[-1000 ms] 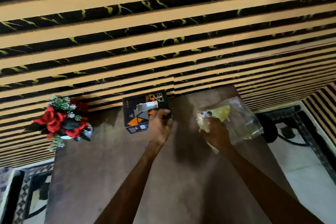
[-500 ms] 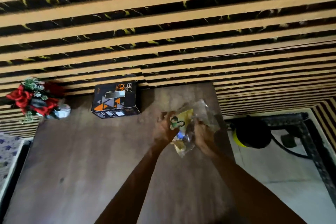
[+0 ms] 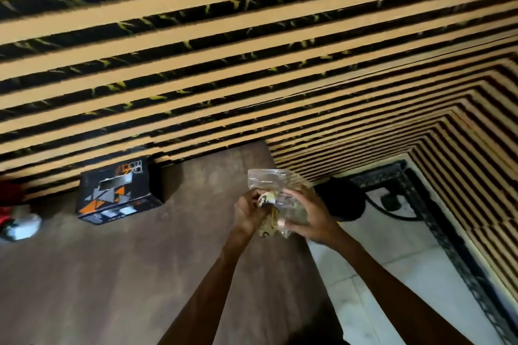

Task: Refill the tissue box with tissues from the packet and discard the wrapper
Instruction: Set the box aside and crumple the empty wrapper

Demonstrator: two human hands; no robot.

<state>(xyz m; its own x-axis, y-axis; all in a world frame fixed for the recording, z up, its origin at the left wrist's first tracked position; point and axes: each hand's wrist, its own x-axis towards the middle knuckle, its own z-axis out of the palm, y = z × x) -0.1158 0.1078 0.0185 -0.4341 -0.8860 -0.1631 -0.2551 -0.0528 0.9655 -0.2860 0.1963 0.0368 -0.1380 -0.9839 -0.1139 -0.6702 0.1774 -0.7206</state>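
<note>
Head view: left hand (image 3: 251,211), right hand (image 3: 311,217) clutch crumpled wrapper (image 3: 276,186) right of tissue box (image 3: 119,190); slick film may slip floorward.

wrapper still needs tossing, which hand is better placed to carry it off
Right, probably. The right hand covers most of the clear wrapper and is at the table's right edge, nearest the open floor. The left hand pinches only the crumpled end, farther inboard.
</note>
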